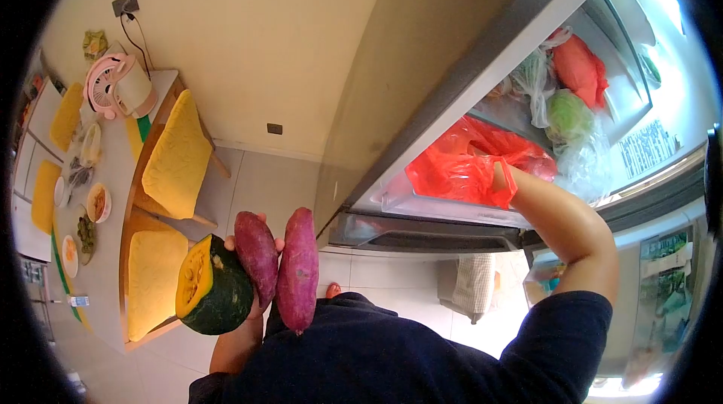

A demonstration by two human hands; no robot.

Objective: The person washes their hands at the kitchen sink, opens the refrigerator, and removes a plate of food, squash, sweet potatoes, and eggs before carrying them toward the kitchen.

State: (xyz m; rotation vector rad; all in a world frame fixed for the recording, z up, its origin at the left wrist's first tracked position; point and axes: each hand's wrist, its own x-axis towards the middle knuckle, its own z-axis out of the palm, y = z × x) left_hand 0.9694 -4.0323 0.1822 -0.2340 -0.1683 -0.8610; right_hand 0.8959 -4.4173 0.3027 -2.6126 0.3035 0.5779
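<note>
My left hand [255, 314] is wrapped round a cut piece of pumpkin [230, 291] and two purple sweet potatoes, held in front of my body. The pumpkin has dark green rind, with its orange flesh and seeds facing left. One sweet potato [257, 252] lies against the pumpkin; the other sweet potato [299, 272] stands beside it on the right. My right hand [500, 172] reaches into a red plastic bag [458, 169] in the open fridge's lower drawer. The bag hides its fingers, so what they hold does not show.
Above the red bag, the fridge holds a green cabbage-like vegetable [569, 115] in clear plastic and a red bundle [580, 69]. At left stands a dining table [113, 253] with bowls and a pink fan-like appliance [111, 86]. Yellow-cushioned chairs [179, 159] line its side.
</note>
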